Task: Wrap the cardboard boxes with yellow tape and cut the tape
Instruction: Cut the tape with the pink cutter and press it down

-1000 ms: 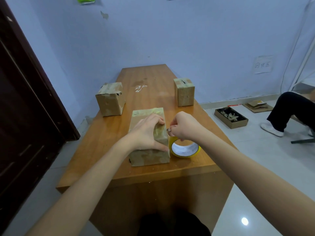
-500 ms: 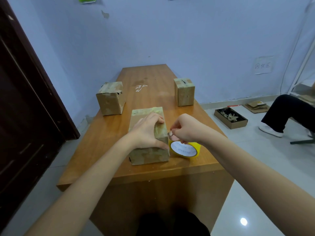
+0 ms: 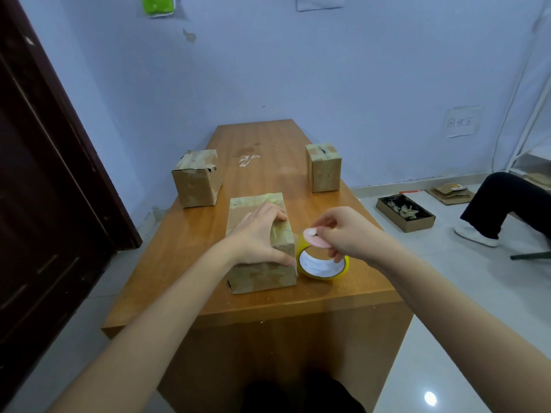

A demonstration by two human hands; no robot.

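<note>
Pale blue walls enclose a small room where a long wooden desk (image 3: 268, 162) runs away from the viewer. Three cardboard boxes sit on it: the nearest box (image 3: 259, 263) close to the front edge, a second box (image 3: 196, 180) further back on the left, a third box (image 3: 324, 168) further back on the right. One roll of yellow tape (image 3: 323, 266) lies flat, touching the nearest box's right side. The left hand (image 3: 259, 236) grips that box over its top right edge, thumb down its side. The right hand (image 3: 343, 234), above the roll, pinches a small pink object (image 3: 316, 238), possibly a tape cutter. A dark door (image 3: 44, 204) stands left. On the floor right, a shallow open carton (image 3: 405, 211) and a seated person's leg (image 3: 507, 207).
</note>
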